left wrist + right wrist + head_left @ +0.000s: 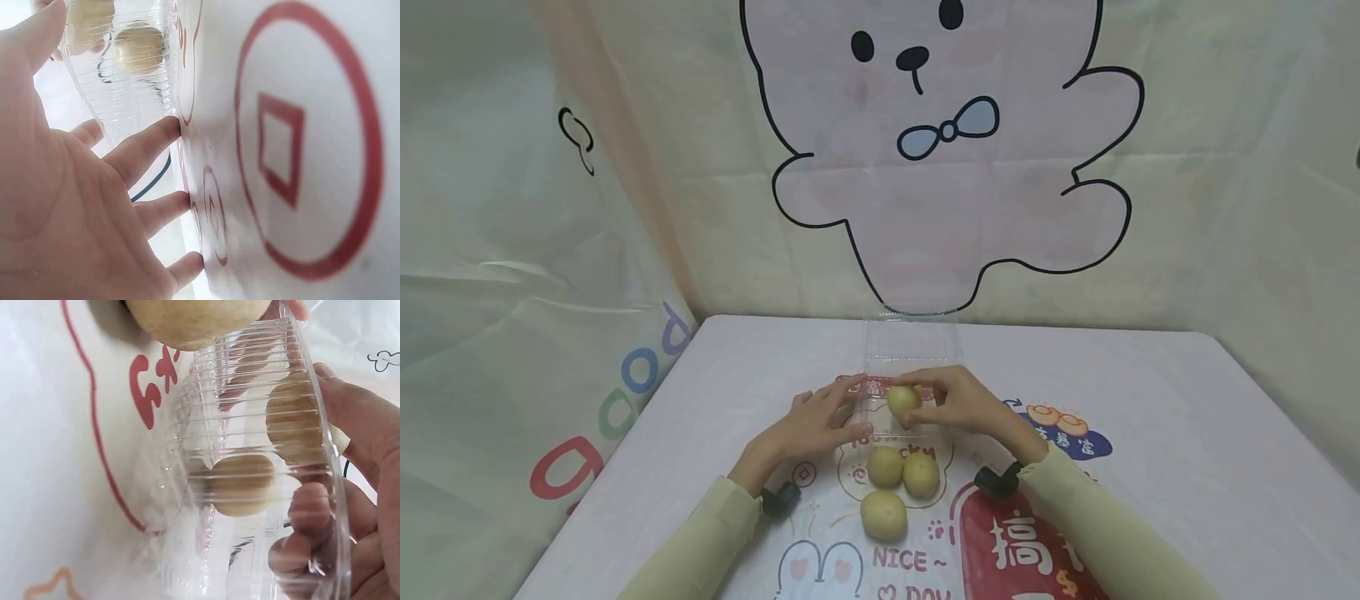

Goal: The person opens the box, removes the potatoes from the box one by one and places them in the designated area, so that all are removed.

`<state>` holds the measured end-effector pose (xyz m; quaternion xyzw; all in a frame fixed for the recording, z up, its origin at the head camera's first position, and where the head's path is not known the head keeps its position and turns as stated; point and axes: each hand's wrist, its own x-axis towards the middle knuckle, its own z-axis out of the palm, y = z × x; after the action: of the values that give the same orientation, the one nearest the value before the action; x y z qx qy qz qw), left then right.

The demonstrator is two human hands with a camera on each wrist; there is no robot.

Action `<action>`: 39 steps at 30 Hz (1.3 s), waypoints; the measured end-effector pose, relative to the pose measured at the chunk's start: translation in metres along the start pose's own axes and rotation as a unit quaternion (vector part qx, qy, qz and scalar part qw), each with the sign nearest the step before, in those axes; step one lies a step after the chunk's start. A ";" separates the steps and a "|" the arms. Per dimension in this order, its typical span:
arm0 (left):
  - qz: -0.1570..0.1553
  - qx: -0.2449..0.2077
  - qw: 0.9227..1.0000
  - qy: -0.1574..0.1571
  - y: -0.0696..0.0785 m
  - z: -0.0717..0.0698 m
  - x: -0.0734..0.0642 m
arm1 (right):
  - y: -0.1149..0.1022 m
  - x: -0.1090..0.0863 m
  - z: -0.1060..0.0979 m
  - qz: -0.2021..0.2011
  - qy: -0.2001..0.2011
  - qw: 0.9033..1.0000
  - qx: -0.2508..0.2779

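A clear ribbed plastic box [187, 562] stands on the table, its lid [912, 340] folded back away from me. My right hand [958, 402] pinches a round, yellow, potato-like piece [903, 402] between thumb and fingers at the top of the box. Through the ribbed wall, the right wrist view shows another such piece [242, 486] lower down inside. With fingers spread, my left hand [820, 423] is at the box's left side; its thumb is at the rim and several fingertips [169, 125] rest on the table. Three similar pieces [884, 515] lie on the table before the box.
The white table [700, 433] has printed drawings and lettering, including a red panel [1030, 542] at front right. Behind it hangs a curtain [1210, 208] with a large cartoon bear. A black wrist camera [997, 482] is on the right wrist, another [780, 500] on the left.
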<state>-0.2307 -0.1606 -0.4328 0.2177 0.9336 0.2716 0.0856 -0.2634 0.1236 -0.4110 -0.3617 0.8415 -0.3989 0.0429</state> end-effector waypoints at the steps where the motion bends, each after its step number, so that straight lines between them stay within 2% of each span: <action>1: 0.000 0.000 1.000 0.000 0.000 0.000 0.000 | 0.000 -0.001 0.000 0.001 0.003 1.000 -0.004; 12: -0.002 0.002 1.000 -0.001 0.000 0.001 0.000 | -0.001 -0.013 -0.002 0.012 0.040 0.999 -0.018; 18: -0.003 0.001 1.000 -0.005 -0.001 0.001 0.000 | -0.005 -0.017 -0.003 0.013 0.041 0.999 -0.016; 24: -0.005 -0.001 1.000 -0.006 -0.001 0.001 0.001 | -0.008 -0.022 -0.005 -0.005 0.050 0.999 -0.008; 32: 0.007 0.000 1.000 -0.002 -0.002 0.001 0.002 | -0.007 -0.028 -0.007 -0.021 0.053 0.998 0.007; 39: -0.003 0.003 1.000 -0.006 -0.001 0.001 0.001 | -0.008 -0.034 -0.009 -0.019 0.048 0.999 -0.001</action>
<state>-0.2319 -0.1604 -0.4346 0.2162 0.9346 0.2673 0.0912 -0.2369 0.1474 -0.4066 -0.3585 0.8361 -0.4152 -0.0055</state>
